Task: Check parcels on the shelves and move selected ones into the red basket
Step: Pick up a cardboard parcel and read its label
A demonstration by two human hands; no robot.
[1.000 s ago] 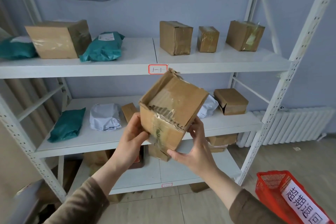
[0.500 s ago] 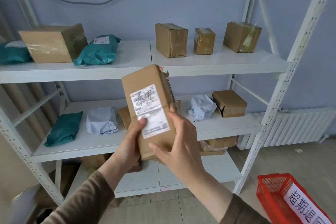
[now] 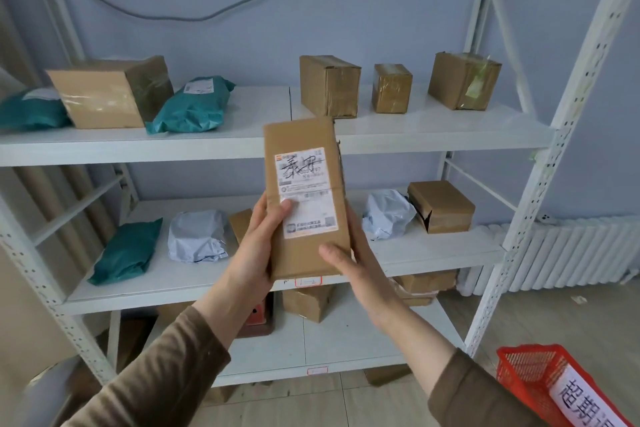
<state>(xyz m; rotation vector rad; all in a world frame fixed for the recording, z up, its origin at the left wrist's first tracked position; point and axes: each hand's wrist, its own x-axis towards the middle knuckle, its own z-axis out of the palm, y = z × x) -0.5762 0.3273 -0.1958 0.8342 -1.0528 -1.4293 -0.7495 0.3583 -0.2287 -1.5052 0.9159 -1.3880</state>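
— Where is the parcel (image 3: 304,198) relative to the red basket (image 3: 540,381)?
— Up and to the basket's left, upright, long axis vertical, label facing the person. The left hand (image 3: 258,253) and right hand (image 3: 349,263) both clasp its lower half
— Which is nearer the basket?
— The right hand; the basket sits low, below that arm

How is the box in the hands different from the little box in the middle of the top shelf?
The held box is tall, flat and shows a white label; the little box is squat, with no label in view. The held box is gripped by the left hand and right hand; the little box rests on the top shelf. Both are brown cardboard.
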